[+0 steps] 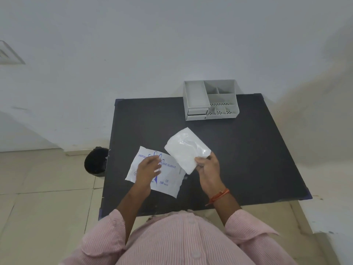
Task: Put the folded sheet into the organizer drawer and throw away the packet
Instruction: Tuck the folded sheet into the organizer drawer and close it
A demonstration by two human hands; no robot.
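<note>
A white folded sheet [184,149] is lifted above the black table [248,150], pinched at its near corner by my right hand [208,169]. A flat white packet with blue glove print [168,178] lies on the table's near left part. My left hand [148,170] rests on the packet with fingers spread, pressing it down. The grey organizer [210,99] stands at the table's far edge; its two small drawers [196,113] at the front left look closed.
A black waste bin [96,161] stands on the tiled floor just left of the table. A white wall runs behind the table. My pink striped shirt fills the bottom of the view.
</note>
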